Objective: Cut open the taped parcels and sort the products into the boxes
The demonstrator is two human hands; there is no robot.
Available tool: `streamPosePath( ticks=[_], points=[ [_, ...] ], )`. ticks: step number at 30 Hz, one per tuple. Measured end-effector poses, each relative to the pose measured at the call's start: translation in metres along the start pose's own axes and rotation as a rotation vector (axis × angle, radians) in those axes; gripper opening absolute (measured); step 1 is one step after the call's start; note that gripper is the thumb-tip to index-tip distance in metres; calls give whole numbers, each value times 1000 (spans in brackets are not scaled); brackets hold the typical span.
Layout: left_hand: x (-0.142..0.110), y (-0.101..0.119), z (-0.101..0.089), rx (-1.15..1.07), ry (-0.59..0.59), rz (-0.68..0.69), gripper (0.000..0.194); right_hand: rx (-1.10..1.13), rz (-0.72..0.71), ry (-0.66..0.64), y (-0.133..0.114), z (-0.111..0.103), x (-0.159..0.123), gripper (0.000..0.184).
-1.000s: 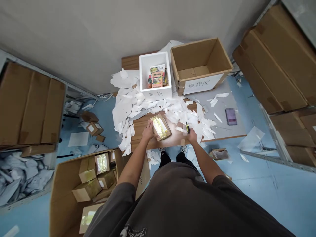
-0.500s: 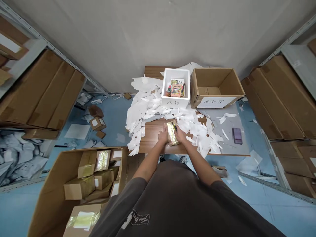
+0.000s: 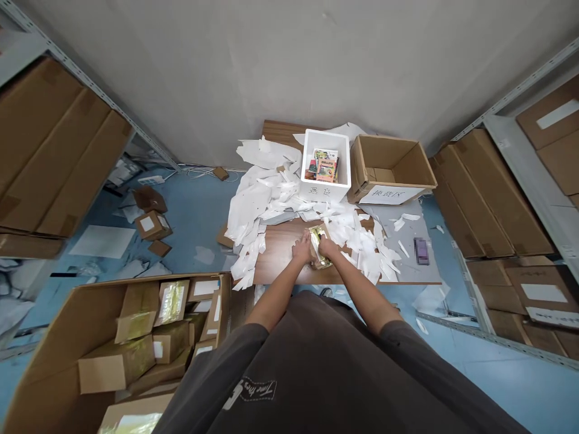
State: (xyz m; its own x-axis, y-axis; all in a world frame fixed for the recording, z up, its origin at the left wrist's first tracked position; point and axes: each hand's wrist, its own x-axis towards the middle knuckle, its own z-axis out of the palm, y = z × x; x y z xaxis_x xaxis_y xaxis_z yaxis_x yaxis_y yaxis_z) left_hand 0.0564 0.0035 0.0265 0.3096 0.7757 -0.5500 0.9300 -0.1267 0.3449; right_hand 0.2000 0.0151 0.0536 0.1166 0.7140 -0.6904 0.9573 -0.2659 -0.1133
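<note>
A small brown parcel (image 3: 318, 256) with shiny tape lies on the wooden table (image 3: 280, 265), just in front of me. My left hand (image 3: 301, 249) presses against its left side with fingers curled on it. My right hand (image 3: 328, 246) rests on the parcel's top, closed; in earlier frames it held a small dark and yellow tool, which is hidden now. White paper scraps (image 3: 266, 199) lie heaped around the parcel.
A white foam box (image 3: 312, 190) with colourful packets and an open cardboard box (image 3: 389, 193) stand at the table's far edge. A large carton (image 3: 54, 361) of small parcels sits on the floor at my lower left. Shelves of flat cartons (image 3: 488, 193) flank both sides.
My right hand has come in from the table's right side onto the parcel. The left hand stays at the parcel's left side. The view has tilted and pulled back.
</note>
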Motion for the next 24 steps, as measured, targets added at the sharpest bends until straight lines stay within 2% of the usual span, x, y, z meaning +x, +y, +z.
streamPosePath(
  ticks=[3, 8, 12, 18, 24],
  points=[
    [0, -1, 1, 14, 22, 4, 139, -9, 2, -16, -1, -5, -2, 64],
    [3, 1, 2, 30, 20, -20, 141, -27, 37, 3, -2, 0, -6, 66],
    [4, 2, 5, 17, 22, -37, 140, -31, 50, -2, -4, 2, -7, 73],
    [7, 3, 8, 35, 50, -31, 139, -35, 50, -22, -8, -7, -7, 82],
    [12, 7, 10, 36, 30, -65, 143, -26, 59, -62, -5, -3, -13, 72]
  ],
)
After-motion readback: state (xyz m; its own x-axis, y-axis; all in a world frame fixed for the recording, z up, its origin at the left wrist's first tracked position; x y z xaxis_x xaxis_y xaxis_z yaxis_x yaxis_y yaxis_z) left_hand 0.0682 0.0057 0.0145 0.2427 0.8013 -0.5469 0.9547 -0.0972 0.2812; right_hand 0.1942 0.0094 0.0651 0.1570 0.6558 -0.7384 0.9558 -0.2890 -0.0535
